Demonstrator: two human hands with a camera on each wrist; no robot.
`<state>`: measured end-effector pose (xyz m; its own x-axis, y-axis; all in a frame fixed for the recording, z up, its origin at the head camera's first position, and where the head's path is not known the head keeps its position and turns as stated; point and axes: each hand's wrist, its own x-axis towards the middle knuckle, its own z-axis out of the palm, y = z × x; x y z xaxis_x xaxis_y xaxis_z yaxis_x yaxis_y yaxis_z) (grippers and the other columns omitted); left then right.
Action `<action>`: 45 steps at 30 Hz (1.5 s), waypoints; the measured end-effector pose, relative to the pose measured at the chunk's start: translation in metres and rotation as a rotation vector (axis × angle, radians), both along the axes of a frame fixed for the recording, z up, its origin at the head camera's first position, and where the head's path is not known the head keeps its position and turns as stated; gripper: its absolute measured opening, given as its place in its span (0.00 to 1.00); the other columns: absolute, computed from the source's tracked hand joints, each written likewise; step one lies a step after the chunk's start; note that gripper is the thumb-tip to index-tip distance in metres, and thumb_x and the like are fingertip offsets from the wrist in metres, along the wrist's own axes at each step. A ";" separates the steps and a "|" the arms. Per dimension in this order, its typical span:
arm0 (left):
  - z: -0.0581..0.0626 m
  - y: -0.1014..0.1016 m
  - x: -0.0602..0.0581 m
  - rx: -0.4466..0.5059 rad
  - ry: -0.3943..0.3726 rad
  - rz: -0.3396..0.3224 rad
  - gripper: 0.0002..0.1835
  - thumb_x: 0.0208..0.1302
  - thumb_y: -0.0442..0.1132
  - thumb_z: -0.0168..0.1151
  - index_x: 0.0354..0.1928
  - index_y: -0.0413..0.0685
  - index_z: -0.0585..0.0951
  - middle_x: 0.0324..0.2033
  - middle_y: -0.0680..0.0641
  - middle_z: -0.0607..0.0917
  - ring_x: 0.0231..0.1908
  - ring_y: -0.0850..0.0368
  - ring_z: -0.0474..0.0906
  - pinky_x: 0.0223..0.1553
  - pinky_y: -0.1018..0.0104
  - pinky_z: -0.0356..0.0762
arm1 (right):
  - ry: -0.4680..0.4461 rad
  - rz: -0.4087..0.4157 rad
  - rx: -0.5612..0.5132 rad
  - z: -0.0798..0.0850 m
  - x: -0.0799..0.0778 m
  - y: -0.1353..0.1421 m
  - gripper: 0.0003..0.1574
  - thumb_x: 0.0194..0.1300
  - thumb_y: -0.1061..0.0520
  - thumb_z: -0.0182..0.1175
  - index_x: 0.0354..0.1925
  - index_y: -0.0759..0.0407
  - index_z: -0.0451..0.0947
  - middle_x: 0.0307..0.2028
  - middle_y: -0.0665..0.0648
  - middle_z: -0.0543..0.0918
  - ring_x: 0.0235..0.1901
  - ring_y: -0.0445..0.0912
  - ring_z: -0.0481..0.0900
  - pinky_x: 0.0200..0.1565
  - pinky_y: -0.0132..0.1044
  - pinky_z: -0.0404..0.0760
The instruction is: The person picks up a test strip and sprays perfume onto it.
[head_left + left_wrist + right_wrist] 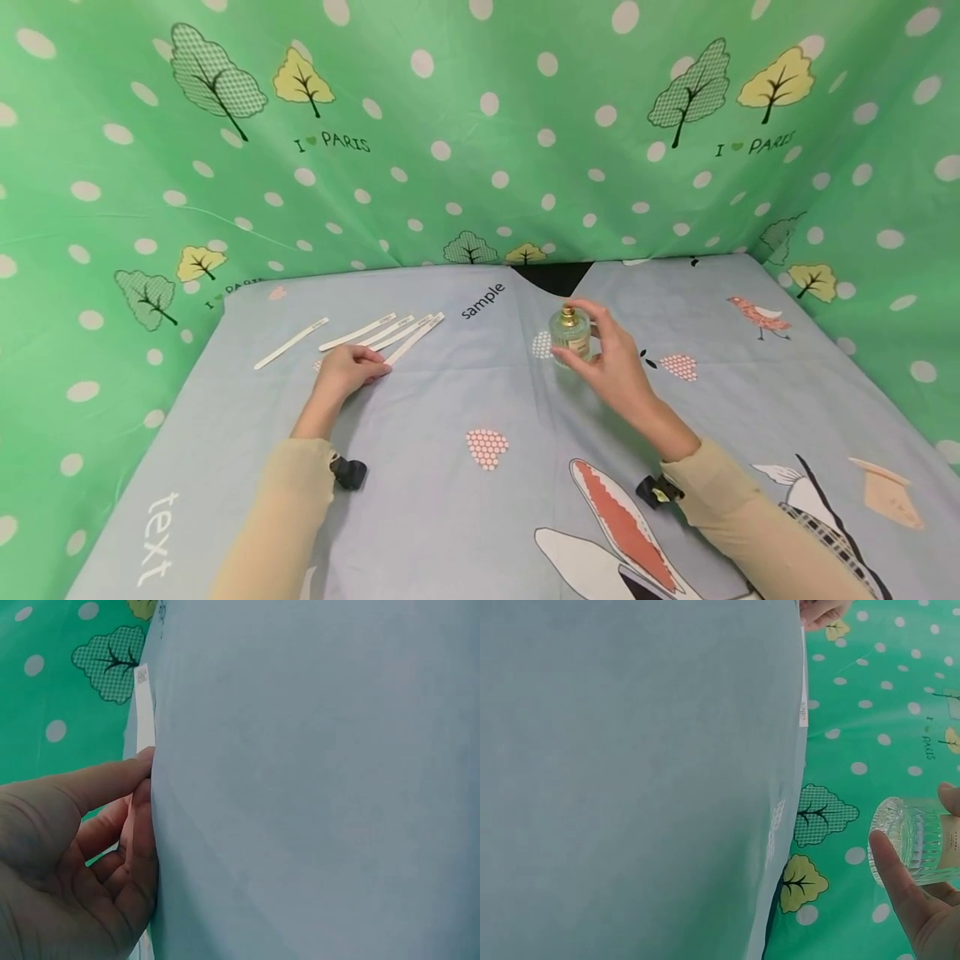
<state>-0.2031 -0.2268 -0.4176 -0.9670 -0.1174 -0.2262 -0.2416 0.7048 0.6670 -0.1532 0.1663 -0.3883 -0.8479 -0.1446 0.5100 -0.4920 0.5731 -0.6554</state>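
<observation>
Thumb and fingertips of my left hand (348,371) pinch the near end of a white paper strip (417,340), the rightmost of several. In the left wrist view the same strip (143,705) stands out beyond the thumb, with small printing at its far end. My right hand (618,371) holds a glass perfume bottle (572,340) upright, the index finger at its gold spray top and the thumb low on the glass. The right wrist view shows the bottle's ribbed glass (907,832) and clear base, raised off the table; its top is outside that view.
More white strips (356,332) lie side by side near the left hand, and a single strip (291,343) lies apart at the left. A printed grey-blue cloth (450,392) covers the table. Green dotted fabric (495,150) hangs behind and at both sides.
</observation>
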 end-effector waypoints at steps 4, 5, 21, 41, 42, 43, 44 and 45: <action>0.001 0.000 0.002 -0.004 0.005 -0.026 0.12 0.60 0.41 0.72 0.39 0.39 0.84 0.22 0.56 0.81 0.23 0.66 0.73 0.27 0.74 0.72 | -0.009 0.001 0.001 0.001 0.001 0.000 0.46 0.57 0.60 0.74 0.69 0.49 0.64 0.56 0.63 0.80 0.49 0.60 0.84 0.18 0.30 0.78; 0.002 0.000 0.002 -0.007 0.008 -0.036 0.12 0.61 0.41 0.71 0.38 0.39 0.84 0.22 0.56 0.80 0.24 0.65 0.73 0.27 0.73 0.72 | -0.008 0.000 0.004 0.001 0.001 0.000 0.46 0.57 0.60 0.74 0.69 0.49 0.64 0.56 0.63 0.80 0.49 0.60 0.84 0.18 0.30 0.78; 0.013 0.002 0.011 0.191 -0.017 -0.056 0.12 0.63 0.36 0.68 0.43 0.32 0.82 0.28 0.49 0.89 0.26 0.67 0.82 0.32 0.74 0.85 | 0.040 0.018 0.010 0.002 -0.001 -0.004 0.43 0.56 0.60 0.74 0.67 0.51 0.68 0.53 0.63 0.81 0.44 0.56 0.83 0.17 0.29 0.76; 0.032 0.012 0.015 0.266 0.007 -0.103 0.15 0.66 0.37 0.67 0.46 0.30 0.82 0.32 0.45 0.91 0.29 0.64 0.86 0.37 0.70 0.87 | 0.028 0.029 0.004 0.003 0.001 -0.005 0.44 0.57 0.59 0.74 0.68 0.48 0.67 0.54 0.62 0.80 0.46 0.56 0.83 0.17 0.30 0.78; 0.032 0.013 0.015 0.267 0.009 -0.106 0.15 0.66 0.38 0.67 0.46 0.30 0.82 0.32 0.45 0.91 0.30 0.64 0.86 0.37 0.69 0.87 | 0.027 0.030 0.004 0.003 0.002 -0.005 0.44 0.57 0.59 0.74 0.68 0.48 0.67 0.54 0.62 0.80 0.46 0.56 0.83 0.17 0.30 0.78; 0.033 0.014 0.015 0.267 0.010 -0.106 0.15 0.66 0.38 0.67 0.46 0.31 0.82 0.32 0.46 0.91 0.30 0.63 0.86 0.38 0.68 0.87 | 0.025 0.030 0.003 0.003 0.002 -0.005 0.44 0.57 0.59 0.74 0.68 0.48 0.67 0.53 0.62 0.80 0.46 0.55 0.83 0.17 0.30 0.78; 0.033 0.015 0.016 0.268 0.012 -0.107 0.15 0.66 0.38 0.67 0.46 0.31 0.82 0.32 0.47 0.91 0.31 0.63 0.87 0.39 0.68 0.87 | 0.024 0.030 0.004 0.003 0.002 -0.005 0.44 0.57 0.59 0.74 0.68 0.48 0.67 0.53 0.62 0.80 0.46 0.55 0.83 0.17 0.30 0.78; 0.034 0.015 0.016 0.269 0.014 -0.108 0.15 0.66 0.38 0.67 0.46 0.31 0.82 0.32 0.48 0.91 0.32 0.63 0.87 0.39 0.67 0.88 | 0.024 0.029 0.004 0.003 0.002 -0.004 0.44 0.57 0.59 0.74 0.68 0.48 0.67 0.53 0.62 0.80 0.45 0.55 0.83 0.17 0.30 0.78</action>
<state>-0.1871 -0.2115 -0.3839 -0.9740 0.0488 -0.2214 -0.1639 0.5233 0.8362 -0.1511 0.1619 -0.3855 -0.8309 -0.1715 0.5293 -0.5241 0.5609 -0.6409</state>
